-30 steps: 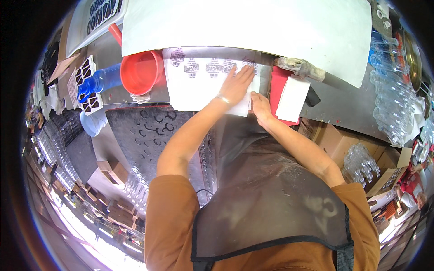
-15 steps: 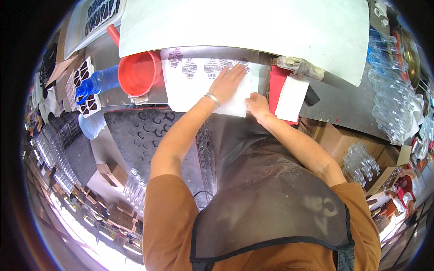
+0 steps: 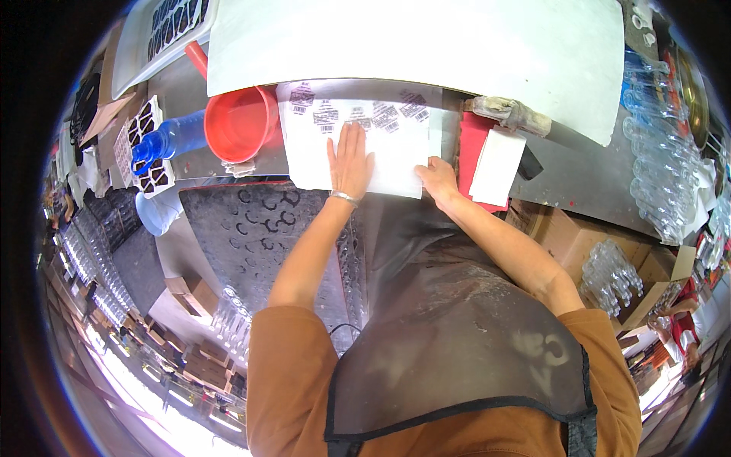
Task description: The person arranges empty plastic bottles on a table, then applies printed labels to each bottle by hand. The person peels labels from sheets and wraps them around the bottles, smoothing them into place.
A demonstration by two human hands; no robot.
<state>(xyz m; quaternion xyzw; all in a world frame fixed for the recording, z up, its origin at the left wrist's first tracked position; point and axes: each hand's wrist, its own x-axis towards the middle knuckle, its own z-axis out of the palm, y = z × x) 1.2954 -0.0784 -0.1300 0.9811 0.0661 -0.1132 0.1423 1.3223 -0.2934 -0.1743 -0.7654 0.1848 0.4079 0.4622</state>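
A white sheet (image 3: 308,156) lies on the grey bench (image 3: 577,171), along its near edge. It bears 5 dark printed patches; the middle patch is partly covered by fingertips, and whether there is 1 sheet or several cannot be told. The left hand (image 3: 351,167) is open and flat, palm down on the sheet. The right hand (image 3: 439,180) has its fingers curled and its thumb at the sheet's right side, close to the near right corner; whether it pinches the paper cannot be made out.

Beyond, a large pale board (image 3: 415,42) hides the sheet's far end and is cut off at the top of the view. Left of the sheet, a red dipper (image 3: 232,126) sits at the bench's near edge, concealing the end of a blue bottle (image 3: 179,135). Right of the sheet, also by the near edge, a white pad (image 3: 499,164) overlaps a red folder (image 3: 472,152), with a black object (image 3: 529,163), unclear in kind, beside it. Clear plastic pieces (image 3: 656,183) along the bench's right end blur together.
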